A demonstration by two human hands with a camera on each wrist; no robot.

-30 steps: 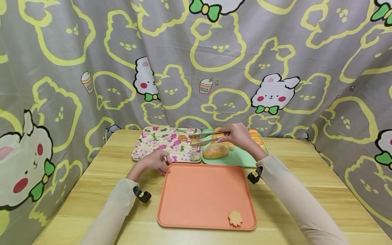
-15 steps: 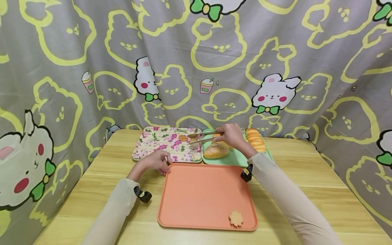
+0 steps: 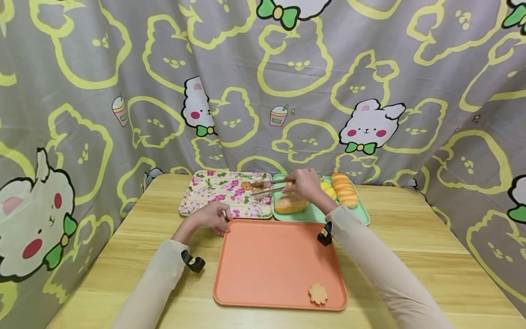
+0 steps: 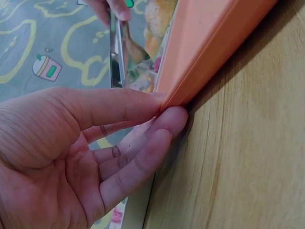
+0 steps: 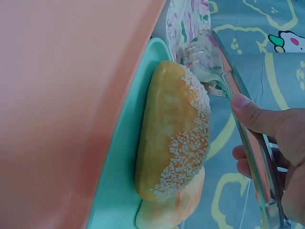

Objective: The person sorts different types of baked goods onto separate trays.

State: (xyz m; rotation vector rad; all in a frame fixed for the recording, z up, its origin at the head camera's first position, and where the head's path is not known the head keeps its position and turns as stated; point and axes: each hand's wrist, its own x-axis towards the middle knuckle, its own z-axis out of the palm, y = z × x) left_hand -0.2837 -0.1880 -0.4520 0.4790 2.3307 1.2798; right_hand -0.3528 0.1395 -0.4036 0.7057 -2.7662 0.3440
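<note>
My left hand (image 3: 210, 217) pinches the far left corner of an orange tray (image 3: 279, 260) between thumb and fingers, as the left wrist view shows closely. In my right hand (image 3: 306, 183) is a pair of metal tongs (image 3: 269, 186), reaching leftward over a floral tray (image 3: 205, 194). The tongs' arms stand apart, with the tips by a small round brown cookie (image 3: 246, 185) on that tray. The right wrist view shows the thumb (image 5: 252, 112) along one arm of the tongs and a slotted, fork-like tip. A pale flower-shaped cookie (image 3: 318, 293) lies in the orange tray's near right corner.
Beside the floral tray, a green tray (image 3: 318, 214) holds a seeded bread roll (image 3: 291, 204), a striped loaf (image 3: 345, 189) and a yellow item (image 3: 328, 189). All the trays stand on a wooden table (image 3: 402, 237) before a patterned curtain (image 3: 296, 82).
My right hand has shifted left with the tongs, bringing their tips closer to the brown cookie and uncovering the striped loaf and yellow item. My left hand stays at the orange tray's corner.
</note>
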